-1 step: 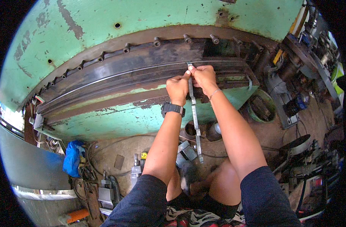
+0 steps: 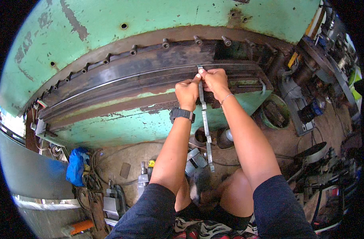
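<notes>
A long, narrow metal strip (image 2: 206, 125), bent in steps along its length, hangs toward me from the edge of a press brake's dark tooling (image 2: 122, 73). Its far end lies at the gap between the upper and lower tools. My left hand (image 2: 187, 94), below a black wristwatch, pinches the strip from the left near that end. From the right, my right hand (image 2: 215, 83) grips it with thumb and curled fingers, close against the left. The strip's near end dangles above the floor between my forearms.
The press brake's green lower bed (image 2: 110, 127) spans the front, with bolts along its upper beam. A bucket (image 2: 275, 112) of scrap stands to the right. On the floor lie a grey foot pedal (image 2: 196, 160), cables and a yellow tape measure (image 2: 151, 163). A blue cloth (image 2: 77, 166) hangs left.
</notes>
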Available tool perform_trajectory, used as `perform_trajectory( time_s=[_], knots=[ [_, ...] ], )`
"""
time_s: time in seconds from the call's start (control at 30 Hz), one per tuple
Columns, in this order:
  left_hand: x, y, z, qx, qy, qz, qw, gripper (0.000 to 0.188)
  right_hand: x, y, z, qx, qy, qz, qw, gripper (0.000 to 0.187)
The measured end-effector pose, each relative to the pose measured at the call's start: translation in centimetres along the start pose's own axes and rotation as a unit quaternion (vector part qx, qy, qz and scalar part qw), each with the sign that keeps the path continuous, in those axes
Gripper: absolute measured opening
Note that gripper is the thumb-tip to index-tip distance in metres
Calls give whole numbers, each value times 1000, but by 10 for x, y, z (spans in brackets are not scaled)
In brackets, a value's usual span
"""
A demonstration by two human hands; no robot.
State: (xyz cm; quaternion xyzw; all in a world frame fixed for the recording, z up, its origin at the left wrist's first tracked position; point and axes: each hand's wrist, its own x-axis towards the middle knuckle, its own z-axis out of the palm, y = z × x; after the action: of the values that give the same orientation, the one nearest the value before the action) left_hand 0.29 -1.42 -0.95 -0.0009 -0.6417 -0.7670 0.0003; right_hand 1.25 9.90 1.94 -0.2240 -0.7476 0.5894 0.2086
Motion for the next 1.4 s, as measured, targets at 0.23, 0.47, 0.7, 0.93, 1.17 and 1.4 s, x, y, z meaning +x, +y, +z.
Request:
perform_trajectory(
  time_s=[0.23, 0.47, 0.7, 0.93, 1.17, 1.4],
  knots=[
    [1, 8, 10, 0, 10, 13, 1000, 42, 20, 10, -2, -56, 20, -37, 998, 37],
    [0, 10, 2, -37, -5, -11, 999, 40, 4, -9, -2, -69, -33, -17, 997, 34],
    [2, 9, 7, -35, -2, -9, 999, 40, 7, -3, -2, -47, 12, -27, 998, 42],
    [5, 5, 4, -27, -3, 4, 1000, 39, 9, 0, 0, -41, 2, -36, 998, 41],
    [3, 7, 6, -20, -2, -1, 1000, 41, 6, -7, -4, -69, -8, -42, 997, 34],
    [6, 2, 0, 15, 12, -16, 1000, 39, -6, -21, -3, -54, -16, -11, 998, 34]
  ],
)
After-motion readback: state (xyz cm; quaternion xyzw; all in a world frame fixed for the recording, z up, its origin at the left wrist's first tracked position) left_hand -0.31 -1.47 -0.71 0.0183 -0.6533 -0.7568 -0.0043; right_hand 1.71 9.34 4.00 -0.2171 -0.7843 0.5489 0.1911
